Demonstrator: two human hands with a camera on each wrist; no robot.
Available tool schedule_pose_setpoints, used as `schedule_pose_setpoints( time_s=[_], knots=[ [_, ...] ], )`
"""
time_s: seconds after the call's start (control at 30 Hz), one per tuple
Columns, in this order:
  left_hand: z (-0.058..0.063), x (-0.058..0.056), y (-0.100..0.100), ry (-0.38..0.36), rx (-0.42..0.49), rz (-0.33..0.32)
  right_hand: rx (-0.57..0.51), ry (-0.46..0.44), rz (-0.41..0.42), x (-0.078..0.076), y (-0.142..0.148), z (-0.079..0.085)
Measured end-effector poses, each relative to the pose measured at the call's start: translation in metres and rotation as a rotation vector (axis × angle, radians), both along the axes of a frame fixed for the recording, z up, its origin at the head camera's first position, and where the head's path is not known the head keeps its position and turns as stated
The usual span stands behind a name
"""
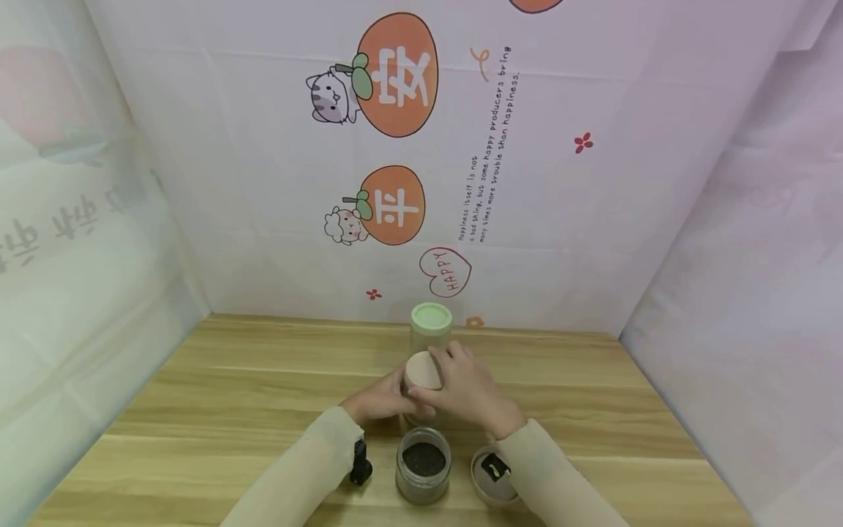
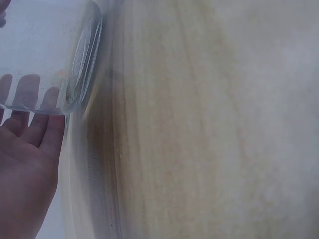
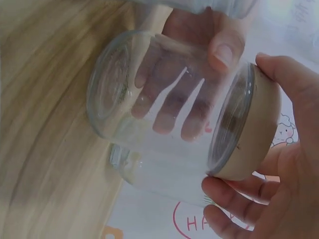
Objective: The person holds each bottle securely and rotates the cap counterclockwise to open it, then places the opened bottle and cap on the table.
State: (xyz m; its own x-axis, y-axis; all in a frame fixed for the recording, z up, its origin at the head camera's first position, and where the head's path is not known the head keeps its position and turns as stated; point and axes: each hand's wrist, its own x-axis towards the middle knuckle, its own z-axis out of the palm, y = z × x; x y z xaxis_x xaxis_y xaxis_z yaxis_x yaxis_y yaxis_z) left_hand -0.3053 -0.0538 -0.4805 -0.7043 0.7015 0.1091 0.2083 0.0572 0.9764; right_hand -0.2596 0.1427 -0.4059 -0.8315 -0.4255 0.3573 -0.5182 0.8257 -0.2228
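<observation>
A clear glass jar (image 3: 117,132) with nothing visible inside is held between both hands. Its pale wood-coloured lid (image 1: 421,370) sits on the mouth. My left hand (image 1: 380,397) holds the jar's body from the side, fingers showing through the glass in the right wrist view. With thumb and fingers spread round the lid's rim, my right hand (image 1: 466,384) grips it from above. In the left wrist view the jar's base (image 2: 82,59) is near the wooden tabletop.
Nearer the body stands an open glass jar (image 1: 424,492) of dark, grainy contents. Right of it lies a round lid (image 1: 483,489), partly covered by the right sleeve and a black wrist device. Behind the hands stands a taller jar with a light green lid (image 1: 431,318), close to the printed back cloth.
</observation>
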Motion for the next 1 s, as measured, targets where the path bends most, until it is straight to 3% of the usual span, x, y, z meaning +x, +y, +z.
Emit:
schedule_pose_setpoints(
  time_s=[0.2, 0.37, 0.7, 1.0],
  knots=[
    [0.001, 0.001, 0.0, -0.021, -0.027, 0.041, -0.008, -0.037, 0.099, -0.009, 0.009, 0.002],
    [0.002, 0.002, 0.0, -0.029, -0.041, 0.063, -0.033, -0.12, 0.203, -0.019, 0.018, 0.004],
    [0.004, 0.0, 0.001, -0.009, -0.042, 0.046, -0.13, -0.354, 0.323, -0.036, 0.027, 0.006],
    [0.0, 0.0, 0.001, -0.006, -0.068, 0.047, -0.099, -0.436, 0.406, -0.041, 0.032, 0.01]
  ],
)
